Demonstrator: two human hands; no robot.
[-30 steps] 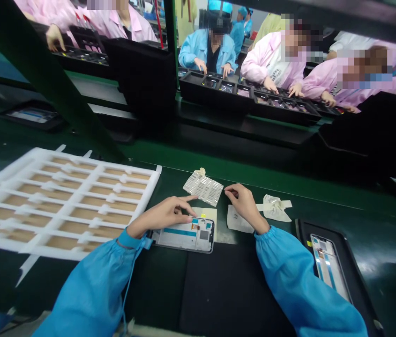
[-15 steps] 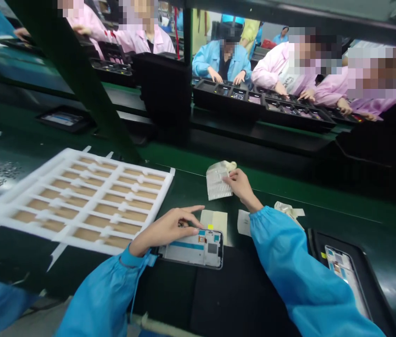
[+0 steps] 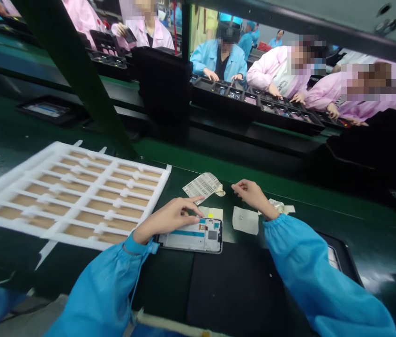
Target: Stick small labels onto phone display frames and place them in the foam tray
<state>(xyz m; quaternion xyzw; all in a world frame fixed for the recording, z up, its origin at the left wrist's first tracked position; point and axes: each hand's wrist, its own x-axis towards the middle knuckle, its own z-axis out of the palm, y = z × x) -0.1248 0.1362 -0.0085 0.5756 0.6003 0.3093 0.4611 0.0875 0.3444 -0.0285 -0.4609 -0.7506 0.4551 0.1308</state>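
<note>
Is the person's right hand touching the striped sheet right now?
No, the right hand is apart from the striped sheet, with dark tabletop showing between them.

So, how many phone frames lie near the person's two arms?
2: one phone frame at the left hand; another phone frame in the black tray, partly hidden by the right sleeve, which may hide more.

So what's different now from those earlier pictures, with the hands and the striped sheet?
The right hand, which held the striped sheet in the previous picture, has let it go and drawn off rightward. The sheet is back on the bench, turned clockwise from the first picture, its crumpled end now at the right. Whether that hand pinches anything small, I can't tell. The left hand stays on the phone frame.
</note>
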